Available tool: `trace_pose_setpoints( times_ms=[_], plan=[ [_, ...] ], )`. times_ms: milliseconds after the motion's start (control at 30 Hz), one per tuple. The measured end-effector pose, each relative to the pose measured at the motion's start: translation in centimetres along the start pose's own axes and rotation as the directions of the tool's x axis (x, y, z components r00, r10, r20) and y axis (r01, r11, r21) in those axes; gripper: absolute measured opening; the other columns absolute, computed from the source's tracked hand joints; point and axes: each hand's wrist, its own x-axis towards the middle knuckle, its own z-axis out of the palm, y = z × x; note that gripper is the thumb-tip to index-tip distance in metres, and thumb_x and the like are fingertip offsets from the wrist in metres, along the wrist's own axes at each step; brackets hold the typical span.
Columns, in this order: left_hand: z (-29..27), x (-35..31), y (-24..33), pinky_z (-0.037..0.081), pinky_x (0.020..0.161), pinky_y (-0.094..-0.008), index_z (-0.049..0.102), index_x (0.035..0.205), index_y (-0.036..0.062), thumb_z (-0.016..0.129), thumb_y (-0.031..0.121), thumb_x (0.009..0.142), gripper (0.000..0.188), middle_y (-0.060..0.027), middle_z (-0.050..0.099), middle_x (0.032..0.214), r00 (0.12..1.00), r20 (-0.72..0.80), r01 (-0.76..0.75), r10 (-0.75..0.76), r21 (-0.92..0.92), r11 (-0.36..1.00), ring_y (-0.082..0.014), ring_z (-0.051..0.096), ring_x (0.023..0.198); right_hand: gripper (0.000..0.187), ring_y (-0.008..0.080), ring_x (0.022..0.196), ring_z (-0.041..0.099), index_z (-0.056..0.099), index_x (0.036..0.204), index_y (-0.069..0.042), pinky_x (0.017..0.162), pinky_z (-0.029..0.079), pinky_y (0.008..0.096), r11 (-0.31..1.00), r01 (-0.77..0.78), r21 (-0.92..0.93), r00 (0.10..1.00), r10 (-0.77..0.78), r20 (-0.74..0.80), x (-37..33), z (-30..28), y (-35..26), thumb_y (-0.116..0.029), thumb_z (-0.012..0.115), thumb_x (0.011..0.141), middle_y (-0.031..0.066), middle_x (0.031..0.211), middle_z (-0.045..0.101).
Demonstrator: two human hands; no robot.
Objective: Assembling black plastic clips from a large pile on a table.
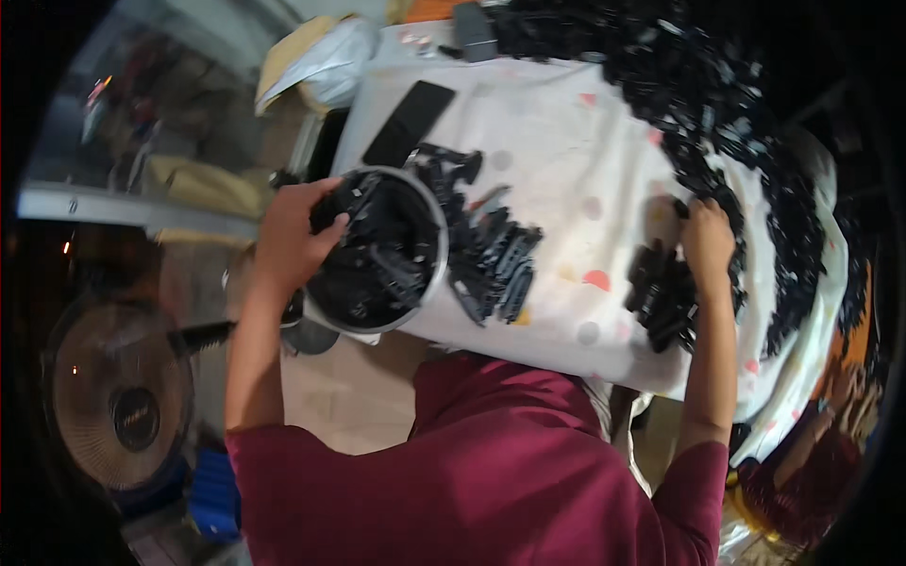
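Observation:
At the left edge of the table, my left hand (294, 234) is at the rim of a round bucket (442, 247) with a pale rim. Its thumb and fingers are closed round a black plastic piece (326, 209). Many black plastic pieces (401, 269) lie inside the bucket. On the right, my right hand (708, 241) is over the cloth with its fingers pinched at a small black piece (680, 208). Just below that hand lies a pile of black pieces (661, 297). Blur hides the exact kind of the pieces.
A row of black parts (495, 259) lies right of the bucket, below a black phone (411, 123). A large heap (694, 85) covers the far right of the patterned tablecloth (557, 170). A fan (123, 401) stands at left. Another person (812, 462) is at lower right.

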Motion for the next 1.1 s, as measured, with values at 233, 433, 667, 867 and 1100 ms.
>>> trace_pose_setpoints(
  times_ms=[233,433,667,867,1100],
  plan=[
    [2.0,-1.8,-1.2,0.035,0.093,-0.0410,0.050,0.117,0.0039,0.073,0.028,0.067,0.060,-0.0173,0.046,0.119,0.976,-0.119,-0.177,0.184,0.065,0.982,-0.0336,0.045,0.110,0.023,0.0310,0.074,0.061,0.053,0.100,-0.004,0.065,0.046,0.0355,0.869,-0.017,0.494,0.994,0.067,-0.084,-0.3,-2.6,-5.0,-0.011,0.057,0.079,0.0152,0.087,0.062],
    [7.6,10.6,0.4,0.044,0.076,-0.0379,0.065,0.090,0.0079,0.060,0.014,0.074,0.017,-0.0070,0.059,0.090,0.915,0.270,-0.347,0.299,0.153,0.925,-0.0287,0.055,0.090,0.023,0.0073,0.074,0.054,0.061,0.105,-0.004,0.060,0.044,0.0202,0.259,-0.061,0.964,0.998,0.016,0.059,-0.9,-3.4,-8.7,-0.006,0.057,0.082,0.0000,0.085,0.058],
    [8.7,14.2,2.1,0.048,0.070,-0.0386,0.057,0.085,0.0030,0.067,0.019,0.066,0.027,-0.0132,0.061,0.081,0.849,0.447,-0.381,0.281,0.151,0.912,-0.0288,0.060,0.079,0.027,0.0128,0.078,0.059,0.056,0.111,-0.002,0.061,0.048,0.0210,-0.165,-0.215,0.963,0.977,-0.021,0.214,-4.8,-7.9,-9.4,-0.002,0.047,0.085,0.0078,0.098,0.059],
    [6.8,10.1,13.5,0.052,0.073,-0.0276,0.047,0.115,0.0010,0.065,0.003,0.077,0.043,-0.0071,0.056,0.093,0.919,0.388,0.362,0.070,-0.900,0.243,-0.0161,0.060,0.081,0.024,0.0173,0.080,0.061,0.042,0.113,0.000,0.063,0.053,0.0251,-0.110,0.036,0.993,0.975,-0.212,-0.059,-6.4,-10.7,-12.5,0.001,0.046,0.089,0.0144,0.102,0.057],
    [7.4,5.6,16.5,0.046,0.083,-0.0268,0.047,0.118,-0.0005,0.045,0.026,0.094,0.036,-0.0073,0.058,0.100,0.943,0.077,0.056,0.325,-0.996,0.074,-0.0113,0.056,0.090,0.022,0.0170,0.075,0.064,0.052,0.106,0.005,0.066,0.054,0.0258,-0.220,0.076,0.972,0.996,-0.027,-0.084,-6.3,-11.4,-12.8,0.001,0.056,0.084,0.0140,0.091,0.062]
  ],
)
